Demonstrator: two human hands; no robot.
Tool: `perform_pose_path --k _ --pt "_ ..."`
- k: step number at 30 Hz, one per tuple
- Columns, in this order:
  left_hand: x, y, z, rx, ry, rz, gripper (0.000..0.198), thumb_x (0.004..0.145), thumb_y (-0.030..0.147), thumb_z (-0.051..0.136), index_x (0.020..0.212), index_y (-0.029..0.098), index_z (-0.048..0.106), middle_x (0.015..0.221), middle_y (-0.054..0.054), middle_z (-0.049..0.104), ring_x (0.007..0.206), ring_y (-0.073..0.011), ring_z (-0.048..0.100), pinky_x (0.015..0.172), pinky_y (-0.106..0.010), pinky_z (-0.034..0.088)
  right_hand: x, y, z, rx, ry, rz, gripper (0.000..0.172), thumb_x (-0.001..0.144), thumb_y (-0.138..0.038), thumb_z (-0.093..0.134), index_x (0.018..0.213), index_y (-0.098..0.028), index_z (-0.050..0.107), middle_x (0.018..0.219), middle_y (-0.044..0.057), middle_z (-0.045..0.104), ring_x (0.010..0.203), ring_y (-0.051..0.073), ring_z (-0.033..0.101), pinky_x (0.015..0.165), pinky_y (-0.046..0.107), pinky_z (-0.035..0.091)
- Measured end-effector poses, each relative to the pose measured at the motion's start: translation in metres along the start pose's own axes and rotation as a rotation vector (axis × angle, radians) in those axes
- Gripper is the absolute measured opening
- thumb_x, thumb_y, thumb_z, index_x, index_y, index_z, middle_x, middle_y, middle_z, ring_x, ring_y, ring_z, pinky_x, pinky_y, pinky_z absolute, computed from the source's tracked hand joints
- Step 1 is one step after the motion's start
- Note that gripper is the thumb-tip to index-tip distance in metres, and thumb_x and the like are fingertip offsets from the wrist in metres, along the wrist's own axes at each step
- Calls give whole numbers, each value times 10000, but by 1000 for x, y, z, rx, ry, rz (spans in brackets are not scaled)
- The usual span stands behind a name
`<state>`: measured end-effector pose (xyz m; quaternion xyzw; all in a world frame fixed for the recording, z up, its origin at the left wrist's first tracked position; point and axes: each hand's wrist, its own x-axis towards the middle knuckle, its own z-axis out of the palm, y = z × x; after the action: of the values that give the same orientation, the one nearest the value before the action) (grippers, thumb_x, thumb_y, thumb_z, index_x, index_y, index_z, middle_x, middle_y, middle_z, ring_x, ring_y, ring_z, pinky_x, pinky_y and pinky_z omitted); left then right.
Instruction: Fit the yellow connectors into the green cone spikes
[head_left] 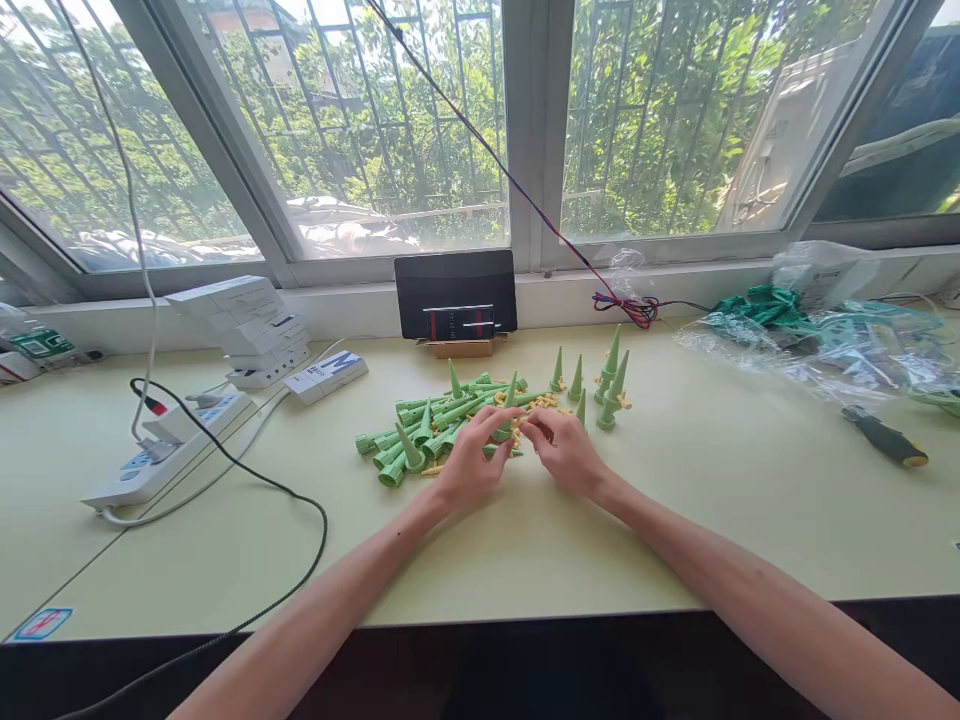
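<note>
Fingers and thumb of my left hand (476, 455) are closed round a green plastic cone (511, 388), held with its point up. Close beside it, my right hand (566, 450) pinches a small yellow plastic piece (517, 425) against the cone's side; the fingertips partly hide it. Behind and left of my hands lies a heap of green plastic tubes and cones (442, 420). Small yellow pieces (546, 399) are scattered at its right side. Several green cones (576, 380) stand upright further right, some of them with yellow pieces (624, 400) sticking out from the sides.
A tablet (456, 280) with a phone in front leans by the window. White boxes (247, 325) and a power strip (169, 450) with cables stand at left. Clear plastic bags (847, 340) and a dark-handled tool (885, 435) lie at right.
</note>
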<state>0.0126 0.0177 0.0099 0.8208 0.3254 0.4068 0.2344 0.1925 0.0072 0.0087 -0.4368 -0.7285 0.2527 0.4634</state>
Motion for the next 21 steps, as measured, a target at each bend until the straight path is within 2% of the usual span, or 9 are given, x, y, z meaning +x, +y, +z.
perform_pose_path --k 6,12,15,21 --pt "0 0 0 -4 -1 3 453 892 110 525 1313 271 573 1103 -69 560 957 -165 597 739 -268 622 0 1 0 -3 -1 -16 336 974 -313 448 658 -204 414 581 -35 404 547 122 340 533 267 269" --pt "0 1 0 10 5 2 455 886 100 527 1306 268 579 1093 -66 560 955 -163 599 749 -270 621 -1 1 1 -9 7 -15 351 982 -341 453 661 -199 468 573 -32 435 533 120 358 530 268 281" --pt "1 1 0 15 15 1 453 887 97 527 1301 271 584 1074 -62 560 953 -162 597 754 -270 621 -1 1 1 -12 13 -3 327 981 -360 461 707 -196 532 587 -24 489 528 121 383 528 268 299" --pt "0 2 0 5 15 -15 450 898 112 526 1316 271 578 1076 -63 559 953 -164 601 732 -266 620 -1 1 1 28 18 0 191 942 -359 539 861 -195 597 754 9 630 582 130 495 555 268 375"
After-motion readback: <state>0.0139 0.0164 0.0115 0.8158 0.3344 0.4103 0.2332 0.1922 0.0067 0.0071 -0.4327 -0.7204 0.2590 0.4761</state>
